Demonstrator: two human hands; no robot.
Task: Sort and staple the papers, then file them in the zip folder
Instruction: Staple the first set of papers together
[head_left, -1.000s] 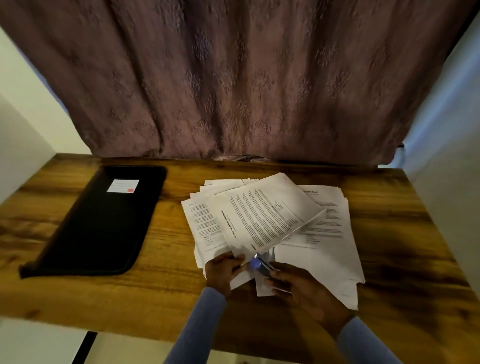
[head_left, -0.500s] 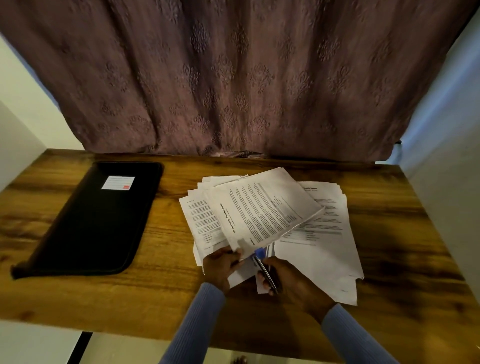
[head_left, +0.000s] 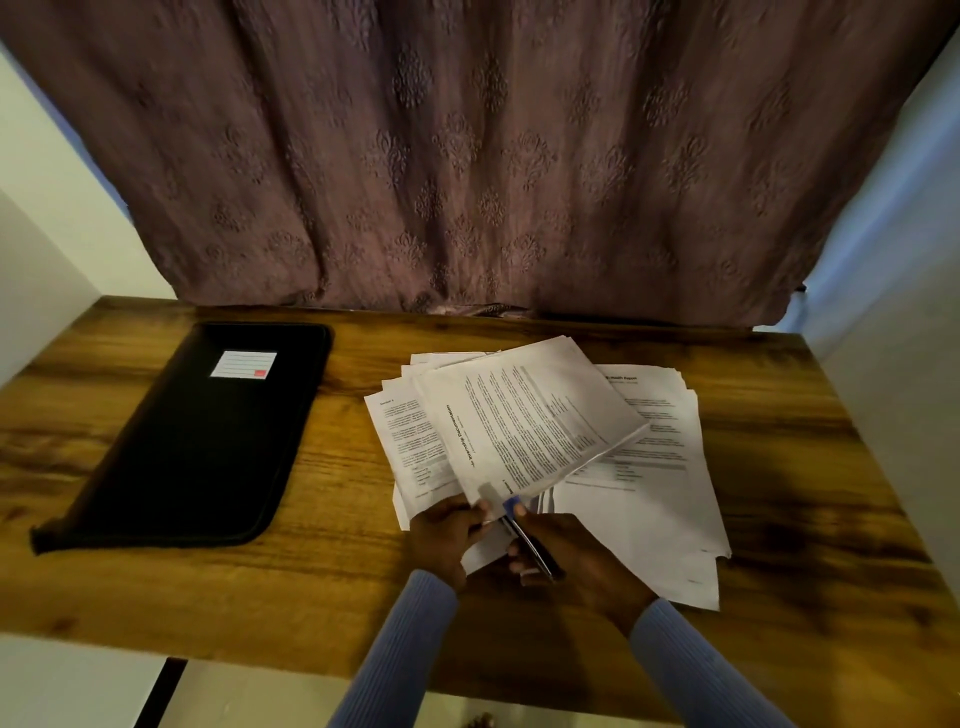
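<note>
Stapler (head_left: 527, 540) in right hand's (head_left: 576, 561) closed grip points away-left at papers (head_left: 524, 426) pinched by left hand (head_left: 447, 530).

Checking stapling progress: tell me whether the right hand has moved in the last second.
Yes. The right hand, gripping the stapler, has shifted left, away from the paper pile's torn corner.

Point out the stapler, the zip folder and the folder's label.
stapler (head_left: 530, 540), head view, on its dark body in the right hand.
zip folder (head_left: 197, 457), head view, middle of its black cover.
label (head_left: 243, 365), head view, centre of the white sticker.
</note>
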